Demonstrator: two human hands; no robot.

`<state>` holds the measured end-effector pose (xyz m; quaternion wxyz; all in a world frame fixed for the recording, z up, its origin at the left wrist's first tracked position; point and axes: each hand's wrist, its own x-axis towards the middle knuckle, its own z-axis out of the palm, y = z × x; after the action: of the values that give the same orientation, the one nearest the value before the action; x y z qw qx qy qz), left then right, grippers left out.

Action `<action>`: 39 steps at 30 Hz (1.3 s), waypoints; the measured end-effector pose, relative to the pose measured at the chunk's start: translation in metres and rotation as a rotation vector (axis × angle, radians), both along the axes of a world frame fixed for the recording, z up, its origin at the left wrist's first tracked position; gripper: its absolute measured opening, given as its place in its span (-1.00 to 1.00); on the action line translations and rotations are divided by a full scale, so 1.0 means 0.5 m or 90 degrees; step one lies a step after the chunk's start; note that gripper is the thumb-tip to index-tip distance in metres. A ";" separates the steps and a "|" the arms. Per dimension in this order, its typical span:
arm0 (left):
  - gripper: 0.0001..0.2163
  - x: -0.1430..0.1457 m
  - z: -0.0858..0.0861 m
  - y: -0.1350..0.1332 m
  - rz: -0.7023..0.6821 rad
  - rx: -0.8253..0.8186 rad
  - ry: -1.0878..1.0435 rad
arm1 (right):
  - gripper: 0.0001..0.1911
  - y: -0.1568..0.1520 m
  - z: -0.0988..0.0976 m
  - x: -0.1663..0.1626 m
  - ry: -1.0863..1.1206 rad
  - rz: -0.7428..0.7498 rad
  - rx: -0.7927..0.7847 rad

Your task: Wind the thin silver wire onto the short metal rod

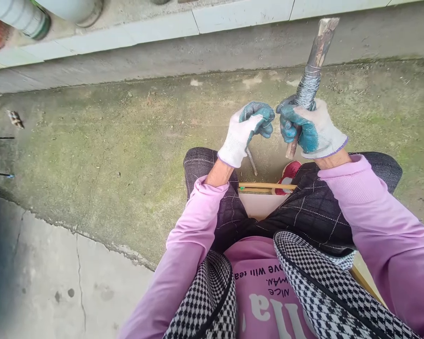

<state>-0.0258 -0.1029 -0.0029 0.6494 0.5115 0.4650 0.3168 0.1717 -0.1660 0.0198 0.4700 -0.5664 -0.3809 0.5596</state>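
Fingers of your right hand are closed around the lower part of a wooden stick, held tilted out ahead of your right thigh. Silvery wire is already wound thickly about its middle; the top and bottom ends are bare. Your left hand sits just beside, its fingers curled in and apparently pinching a fine strand, so the work looks unfinished. Whether wire is going on or coming off, and how much is left, you cannot tell from this view. Below, a yellow bar crosses by your red shoe; mossy concrete spreads around, with a white-tiled ledge beyond.
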 end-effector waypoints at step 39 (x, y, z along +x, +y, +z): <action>-0.51 -0.010 -0.013 -0.010 -0.036 0.230 0.038 | -0.20 -0.010 -0.014 0.005 0.199 -0.013 0.033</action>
<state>-0.0309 -0.1078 -0.0092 0.5413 0.6419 0.4053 0.3615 0.1744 -0.1709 0.0130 0.5435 -0.4644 -0.3115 0.6260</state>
